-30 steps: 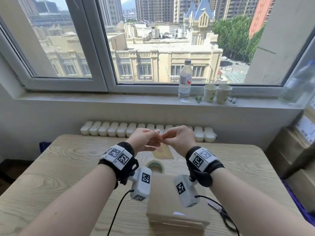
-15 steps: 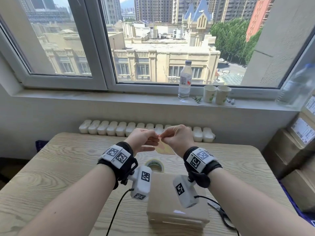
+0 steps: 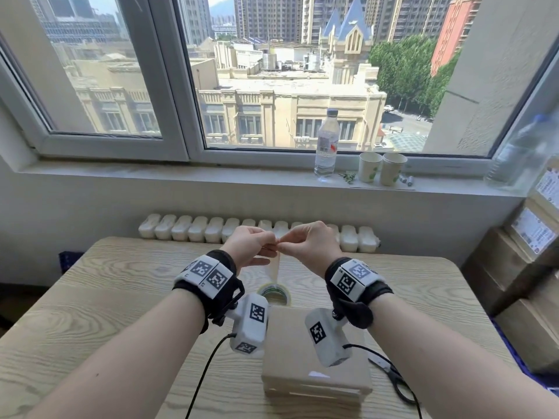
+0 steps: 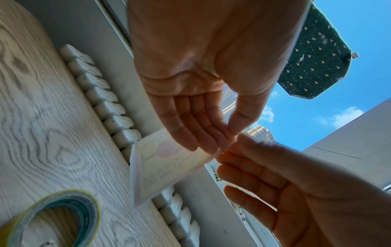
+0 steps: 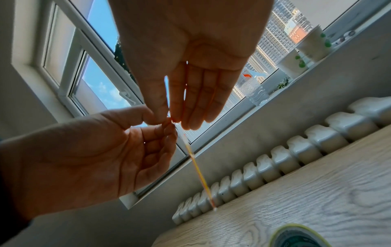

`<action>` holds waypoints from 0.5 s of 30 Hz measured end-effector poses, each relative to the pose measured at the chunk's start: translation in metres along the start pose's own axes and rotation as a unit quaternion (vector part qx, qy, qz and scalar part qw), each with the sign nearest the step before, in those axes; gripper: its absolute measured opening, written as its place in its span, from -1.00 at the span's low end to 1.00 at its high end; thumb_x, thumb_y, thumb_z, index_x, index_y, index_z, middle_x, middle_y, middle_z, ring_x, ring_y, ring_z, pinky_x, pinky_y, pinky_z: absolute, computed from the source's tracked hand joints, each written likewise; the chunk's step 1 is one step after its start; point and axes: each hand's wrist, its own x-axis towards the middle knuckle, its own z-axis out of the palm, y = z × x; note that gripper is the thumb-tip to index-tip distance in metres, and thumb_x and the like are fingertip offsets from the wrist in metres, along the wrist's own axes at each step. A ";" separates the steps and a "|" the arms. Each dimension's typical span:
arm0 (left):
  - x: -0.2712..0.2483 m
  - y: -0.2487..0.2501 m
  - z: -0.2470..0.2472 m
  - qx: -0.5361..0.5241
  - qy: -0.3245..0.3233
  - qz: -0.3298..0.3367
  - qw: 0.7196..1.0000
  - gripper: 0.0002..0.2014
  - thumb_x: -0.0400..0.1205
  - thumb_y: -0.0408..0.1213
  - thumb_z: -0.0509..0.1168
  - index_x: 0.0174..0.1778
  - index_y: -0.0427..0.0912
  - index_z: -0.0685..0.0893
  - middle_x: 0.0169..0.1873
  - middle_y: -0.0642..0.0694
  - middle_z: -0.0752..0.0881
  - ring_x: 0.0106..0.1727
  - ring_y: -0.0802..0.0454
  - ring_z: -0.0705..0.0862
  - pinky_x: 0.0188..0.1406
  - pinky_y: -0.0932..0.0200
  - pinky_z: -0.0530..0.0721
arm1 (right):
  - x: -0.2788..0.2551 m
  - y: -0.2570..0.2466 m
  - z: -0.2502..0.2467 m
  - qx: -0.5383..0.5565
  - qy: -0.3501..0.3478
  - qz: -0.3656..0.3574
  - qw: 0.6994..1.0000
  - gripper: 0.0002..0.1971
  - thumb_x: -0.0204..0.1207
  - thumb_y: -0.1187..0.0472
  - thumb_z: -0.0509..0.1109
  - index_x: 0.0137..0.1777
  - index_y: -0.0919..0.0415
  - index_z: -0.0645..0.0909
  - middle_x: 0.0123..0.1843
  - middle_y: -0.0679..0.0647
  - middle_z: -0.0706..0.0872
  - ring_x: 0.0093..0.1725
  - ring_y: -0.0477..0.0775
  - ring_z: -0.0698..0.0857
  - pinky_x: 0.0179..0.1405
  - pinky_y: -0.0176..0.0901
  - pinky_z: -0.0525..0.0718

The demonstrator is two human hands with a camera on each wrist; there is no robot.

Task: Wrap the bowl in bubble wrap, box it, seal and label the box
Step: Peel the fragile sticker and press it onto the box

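A pale label sheet (image 3: 274,269) hangs in the air above the table. Both hands pinch its top corner, fingertips touching. My left hand (image 3: 272,245) holds it between thumb and fingers, and the label (image 4: 169,163) shows faint print in the left wrist view. My right hand (image 3: 284,241) pinches the same corner from the other side; the label (image 5: 198,170) appears edge-on in the right wrist view. The closed cardboard box (image 3: 314,358) sits on the table below my wrists. No bowl is in view.
A tape roll (image 3: 275,293) lies just beyond the box. Scissors (image 3: 396,379) lie to the right of the box. The wooden table (image 3: 106,297) ends at a white radiator (image 3: 187,228). A bottle (image 3: 326,143) and paper cups (image 3: 382,169) stand on the sill. Stacked boxes (image 3: 526,267) stand at right.
The hanging label has turned and looks narrower in the head view. Both hands have kept pinching its top corner and hardly moved.
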 end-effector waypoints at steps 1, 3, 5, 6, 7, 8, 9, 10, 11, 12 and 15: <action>0.001 0.000 0.000 0.005 -0.001 0.003 1.000 -0.88 0.61 -0.38 0.28 -0.23 -0.23 0.66 -0.32 -0.11 0.73 -0.28 0.08 0.70 -0.16 0.18 0.69 | 0.001 -0.001 -0.001 0.012 -0.011 0.008 1.000 -0.81 0.33 -0.01 0.60 -0.21 0.10 0.82 -0.36 -0.06 0.79 -0.32 -0.15 0.71 -0.14 -0.15 0.72; 0.002 -0.001 -0.001 0.013 -0.004 0.011 1.000 -0.88 0.62 -0.37 0.29 -0.23 -0.21 0.66 -0.31 -0.09 0.73 -0.28 0.10 0.69 -0.16 0.19 0.69 | 0.003 -0.002 -0.004 0.033 -0.022 0.024 0.999 -0.79 0.35 -0.02 0.59 -0.25 0.12 0.81 -0.38 0.01 0.80 -0.33 -0.08 0.73 -0.16 -0.10 0.73; 0.003 -0.003 -0.002 0.021 -0.007 0.019 1.000 -0.89 0.62 -0.35 0.32 -0.23 -0.18 0.65 -0.30 -0.07 0.73 -0.27 0.12 0.68 -0.17 0.20 0.68 | 0.004 -0.004 -0.007 0.057 -0.031 0.041 0.997 -0.81 0.38 0.05 0.57 -0.27 0.18 0.80 -0.33 0.10 0.82 -0.29 -0.02 0.76 -0.13 -0.08 0.75; 0.003 -0.003 -0.002 0.024 -0.009 0.023 0.999 -0.89 0.62 -0.34 0.34 -0.23 -0.16 0.64 -0.30 -0.05 0.71 -0.26 0.13 0.67 -0.17 0.20 0.68 | 0.004 -0.004 -0.008 0.067 -0.037 0.048 0.996 -0.82 0.41 0.11 0.56 -0.26 0.23 0.80 -0.31 0.12 0.82 -0.30 -0.03 0.76 -0.14 -0.10 0.75; 0.003 -0.004 -0.003 0.029 -0.011 0.027 0.999 -0.89 0.61 -0.34 0.35 -0.24 -0.15 0.64 -0.30 -0.04 0.70 -0.25 0.14 0.66 -0.18 0.21 0.68 | 0.004 -0.004 -0.008 0.073 -0.042 0.054 0.995 -0.83 0.43 0.15 0.54 -0.25 0.27 0.79 -0.31 0.13 0.81 -0.32 -0.05 0.75 -0.17 -0.13 0.74; 0.003 -0.005 -0.003 0.036 -0.012 0.032 0.999 -0.88 0.61 -0.35 0.35 -0.25 -0.15 0.64 -0.30 -0.03 0.69 -0.24 0.15 0.64 -0.19 0.22 0.67 | 0.004 -0.005 -0.008 0.074 -0.046 0.057 0.995 -0.84 0.44 0.19 0.53 -0.24 0.29 0.79 -0.32 0.11 0.81 -0.33 -0.06 0.74 -0.19 -0.16 0.73; 0.003 -0.005 -0.002 0.043 -0.013 0.037 0.998 -0.88 0.61 -0.35 0.35 -0.25 -0.15 0.63 -0.29 -0.03 0.68 -0.23 0.15 0.63 -0.21 0.24 0.67 | 0.004 -0.005 -0.008 0.072 -0.048 0.060 0.994 -0.86 0.45 0.21 0.51 -0.25 0.28 0.79 -0.32 0.09 0.80 -0.34 -0.07 0.74 -0.21 -0.20 0.72; 0.003 -0.006 -0.002 0.051 -0.013 0.041 0.998 -0.88 0.60 -0.35 0.36 -0.26 -0.15 0.64 -0.29 -0.03 0.67 -0.21 0.16 0.62 -0.21 0.24 0.67 | 0.003 -0.005 -0.007 0.071 -0.049 0.063 0.994 -0.88 0.45 0.24 0.49 -0.25 0.27 0.79 -0.33 0.08 0.80 -0.34 -0.07 0.74 -0.23 -0.22 0.72; 0.002 -0.006 -0.002 0.056 -0.013 0.045 0.997 -0.88 0.60 -0.35 0.36 -0.26 -0.15 0.64 -0.28 -0.04 0.67 -0.20 0.16 0.62 -0.19 0.24 0.67 | 0.003 -0.004 -0.006 0.073 -0.048 0.066 0.994 -0.89 0.45 0.26 0.48 -0.25 0.27 0.79 -0.33 0.09 0.80 -0.33 -0.07 0.74 -0.23 -0.22 0.72; 0.002 -0.006 -0.002 0.060 -0.012 0.049 0.997 -0.88 0.60 -0.34 0.36 -0.26 -0.15 0.64 -0.27 -0.04 0.67 -0.18 0.16 0.62 -0.18 0.23 0.67 | 0.003 -0.004 -0.005 0.075 -0.047 0.068 0.994 -0.89 0.45 0.28 0.47 -0.25 0.27 0.78 -0.33 0.09 0.81 -0.33 -0.06 0.74 -0.22 -0.20 0.72; 0.002 -0.006 0.000 0.063 -0.008 0.053 0.997 -0.87 0.61 -0.36 0.34 -0.27 -0.16 0.63 -0.23 -0.09 0.69 -0.13 0.11 0.65 -0.19 0.23 0.68 | 0.003 -0.003 -0.001 0.071 -0.040 0.069 0.994 -0.89 0.43 0.29 0.46 -0.29 0.22 0.78 -0.32 0.12 0.82 -0.33 -0.05 0.74 -0.17 -0.12 0.74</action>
